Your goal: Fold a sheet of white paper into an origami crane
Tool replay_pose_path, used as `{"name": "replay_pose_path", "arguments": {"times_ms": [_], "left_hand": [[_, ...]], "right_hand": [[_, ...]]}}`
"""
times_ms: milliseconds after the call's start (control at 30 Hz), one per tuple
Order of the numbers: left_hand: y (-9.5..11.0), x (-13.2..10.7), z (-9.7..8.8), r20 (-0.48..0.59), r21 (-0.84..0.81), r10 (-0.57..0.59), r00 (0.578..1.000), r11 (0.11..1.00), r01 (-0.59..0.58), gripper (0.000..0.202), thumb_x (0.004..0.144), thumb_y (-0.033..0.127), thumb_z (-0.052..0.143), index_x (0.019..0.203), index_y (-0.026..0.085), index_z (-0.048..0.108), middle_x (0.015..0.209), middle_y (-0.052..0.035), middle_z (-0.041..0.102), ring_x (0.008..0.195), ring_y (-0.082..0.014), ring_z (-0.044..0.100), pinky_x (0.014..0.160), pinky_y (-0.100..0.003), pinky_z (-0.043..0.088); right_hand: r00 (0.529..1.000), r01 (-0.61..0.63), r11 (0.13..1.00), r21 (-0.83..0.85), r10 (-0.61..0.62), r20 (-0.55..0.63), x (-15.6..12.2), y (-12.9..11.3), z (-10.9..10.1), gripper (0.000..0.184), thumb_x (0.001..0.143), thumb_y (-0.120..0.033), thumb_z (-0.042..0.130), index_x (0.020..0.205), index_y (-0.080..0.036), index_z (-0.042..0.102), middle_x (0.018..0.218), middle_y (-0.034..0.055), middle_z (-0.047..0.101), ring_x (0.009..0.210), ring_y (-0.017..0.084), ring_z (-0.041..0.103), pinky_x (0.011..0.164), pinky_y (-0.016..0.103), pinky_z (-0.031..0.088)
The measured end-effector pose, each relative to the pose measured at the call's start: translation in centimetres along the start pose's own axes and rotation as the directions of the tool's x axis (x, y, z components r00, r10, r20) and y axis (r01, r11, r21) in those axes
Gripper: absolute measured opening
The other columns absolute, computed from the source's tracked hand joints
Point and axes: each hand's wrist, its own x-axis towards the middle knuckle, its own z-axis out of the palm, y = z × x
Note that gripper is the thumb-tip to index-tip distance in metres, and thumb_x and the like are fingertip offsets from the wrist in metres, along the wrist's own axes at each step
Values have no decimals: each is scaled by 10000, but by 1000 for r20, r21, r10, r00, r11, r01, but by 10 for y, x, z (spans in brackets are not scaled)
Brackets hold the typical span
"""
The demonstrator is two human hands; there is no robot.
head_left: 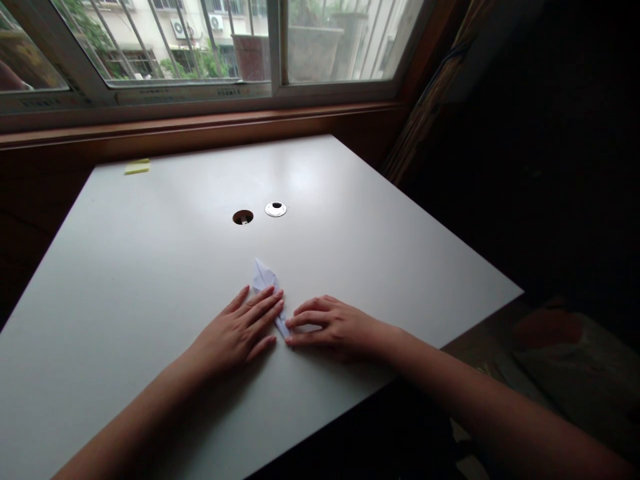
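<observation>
A small folded piece of white paper [263, 277], narrow and pointed, lies on the white table [150, 267] near its front edge. My left hand [240, 330] rests flat on the paper's left side, fingers stretched out and together. My right hand [330, 323] presses its fingertips against the paper's lower right end, fingers bent low over the table. Most of the paper's lower half is hidden under my fingers.
A round cable hole [243, 217] and a silver-rimmed cap [275, 209] sit in the table's middle. A yellow sticky pad [137, 167] lies at the far left corner. A window and wooden sill run behind; the table's right edge drops to a dark floor.
</observation>
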Motion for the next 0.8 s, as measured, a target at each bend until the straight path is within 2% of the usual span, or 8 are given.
{"name": "replay_pose_path", "arguments": {"times_ms": [167,333,433,600,800], "left_hand": [[-1,-1,2,2,-4,-4,1000,1000,4,630,990,449,428,1535,186,253,1576,-74,312,1466,-232,282,1245,-442,81],[-2,-2,2,11,5,-8,1000,1000,8,630,992,455,418,1538,193,246,1583,-63,294,1470,-230,271,1247,-432,65],[-1,-1,2,-10,-7,-13,1000,1000,13,620,991,451,419,1535,201,257,1570,-64,328,1461,-230,295,1245,-437,98],[6,1,2,-45,20,-43,998,999,44,597,993,437,419,1523,194,293,1554,-69,363,1454,-241,310,1235,-441,145],[21,2,0,-80,66,-181,980,980,186,525,986,399,452,1472,205,409,1515,-76,432,1390,-267,410,1184,-438,262]], "right_hand": [[998,-37,999,28,35,54,-2,-4,-2,609,819,-198,622,1396,-356,510,1465,13,489,1322,239,395,1075,425,318],[996,-45,999,29,43,80,-2,-5,-1,646,836,-207,587,1450,-347,441,1496,17,458,1348,257,364,1099,441,276],[997,-52,998,31,50,61,-2,-6,0,644,856,-213,558,1476,-302,405,1478,31,482,1350,239,377,1095,420,289],[997,-74,997,0,74,-12,-2,-7,3,520,925,-251,507,1443,-257,456,1427,51,542,1316,218,430,1075,404,322],[990,-100,994,-45,95,-102,0,-7,4,419,980,-277,468,1391,-212,515,1370,74,591,1271,206,472,1042,379,360]]}}
